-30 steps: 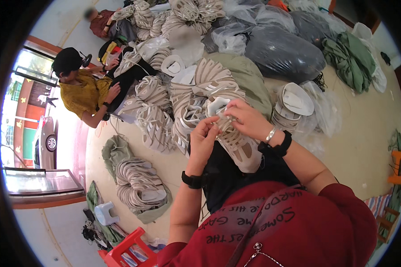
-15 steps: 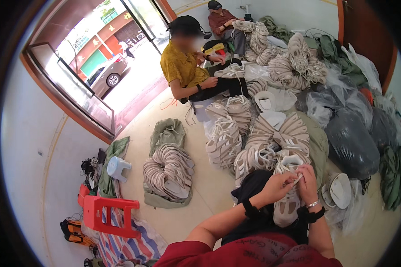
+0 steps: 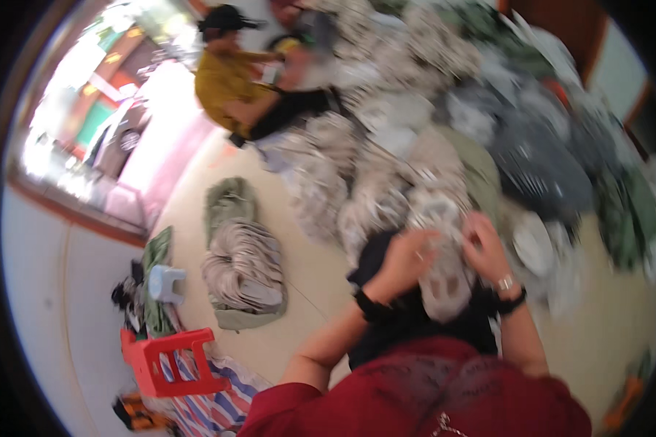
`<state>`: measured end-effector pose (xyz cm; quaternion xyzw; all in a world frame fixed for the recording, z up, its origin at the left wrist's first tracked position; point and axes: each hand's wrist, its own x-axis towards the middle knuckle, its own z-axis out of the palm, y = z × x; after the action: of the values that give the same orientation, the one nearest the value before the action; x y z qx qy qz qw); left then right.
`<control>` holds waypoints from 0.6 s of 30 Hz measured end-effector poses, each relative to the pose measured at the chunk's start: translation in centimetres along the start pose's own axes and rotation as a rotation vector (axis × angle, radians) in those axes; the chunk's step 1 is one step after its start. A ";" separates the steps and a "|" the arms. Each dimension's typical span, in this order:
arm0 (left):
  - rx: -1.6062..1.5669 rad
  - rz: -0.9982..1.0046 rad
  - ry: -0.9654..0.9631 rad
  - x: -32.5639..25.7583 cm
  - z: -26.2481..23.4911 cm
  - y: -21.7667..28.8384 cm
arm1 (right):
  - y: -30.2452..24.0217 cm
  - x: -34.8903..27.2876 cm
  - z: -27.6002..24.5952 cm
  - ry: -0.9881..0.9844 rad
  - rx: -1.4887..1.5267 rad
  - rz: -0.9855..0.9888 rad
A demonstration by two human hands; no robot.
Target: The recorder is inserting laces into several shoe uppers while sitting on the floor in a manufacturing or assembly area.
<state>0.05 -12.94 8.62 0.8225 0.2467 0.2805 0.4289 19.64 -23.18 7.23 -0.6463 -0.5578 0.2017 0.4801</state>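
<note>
A beige-and-white sneaker upper [image 3: 446, 288] lies over my lap, toe toward me. My left hand [image 3: 407, 261] is at its left side, near the lace area. On the opposite side my right hand [image 3: 485, 246] has its fingers bent toward the upper. Motion smears the fingers of both hands, so whether they grip a lace cannot be made out. More beige shoe uppers [image 3: 375, 207] are heaped just beyond my knees, some touching the one on my lap.
A ring of stacked uppers [image 3: 242, 266] lies on a green sack to the left. Beyond are a red stool [image 3: 171, 362] and a small light-blue stool [image 3: 167, 284]. A seated person in yellow [image 3: 233, 87] is at far left, dark plastic bags [image 3: 539, 171] at right.
My hands, which pinched a white lace together over the upper, have moved apart to its two sides. My view has shifted, and the picture is now blurred.
</note>
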 end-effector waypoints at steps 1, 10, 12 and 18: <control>0.033 -0.009 0.028 0.0 -0.7 0.5 | -0.2 -0.1 0.2 0.092 -0.145 -0.089; 0.058 0.161 0.058 0.2 -2.2 5.5 | -8.2 -1.0 -1.9 -0.439 -0.725 -0.123; 0.045 0.228 -0.022 -0.1 -2.4 7.6 | -8.4 -1.9 -1.4 -0.336 -0.657 -0.303; -0.019 0.484 -0.195 -0.8 -1.8 10.8 | -9.5 -2.1 0.0 -0.371 -0.321 -0.277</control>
<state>0.00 -17.94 18.36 0.8767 -0.0025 0.2969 0.3786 14.02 -25.85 14.71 -0.5837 -0.7439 0.1583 0.2843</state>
